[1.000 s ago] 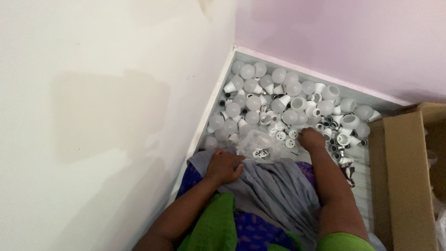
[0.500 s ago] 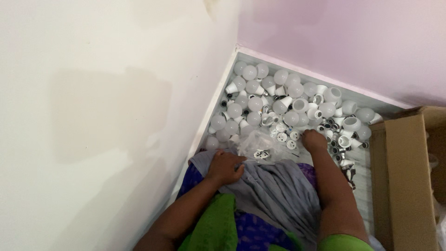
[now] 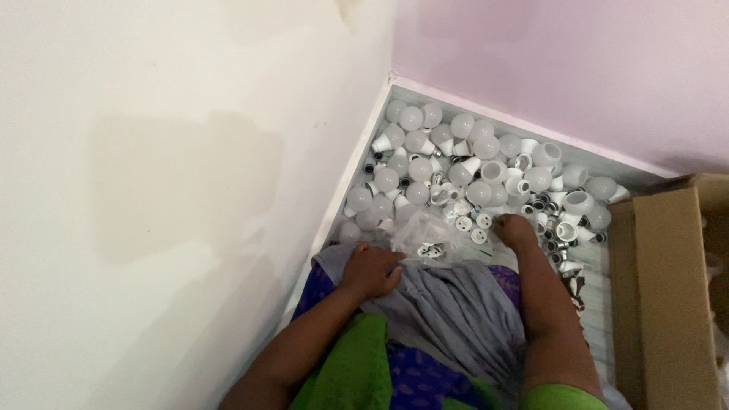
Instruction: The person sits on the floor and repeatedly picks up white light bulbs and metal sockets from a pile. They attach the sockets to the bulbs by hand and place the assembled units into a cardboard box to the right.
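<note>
- Head view: left hand (image 3: 372, 269) rests on the grey cloth (image 3: 448, 311) at the edge of a clear bag (image 3: 429, 231), fingers curled together on the fabric; it has barely shifted over the last second.
- Right hand (image 3: 515, 228) has stayed reaching into the bulb parts (image 3: 486, 178) heaped in the corner; fingertips are buried among the small caps (image 3: 471, 224), so whether they pinch one cannot be told.
- Bag holds a few pieces, much as before.
- Cardboard box (image 3: 668, 296) stands to the right.
</note>
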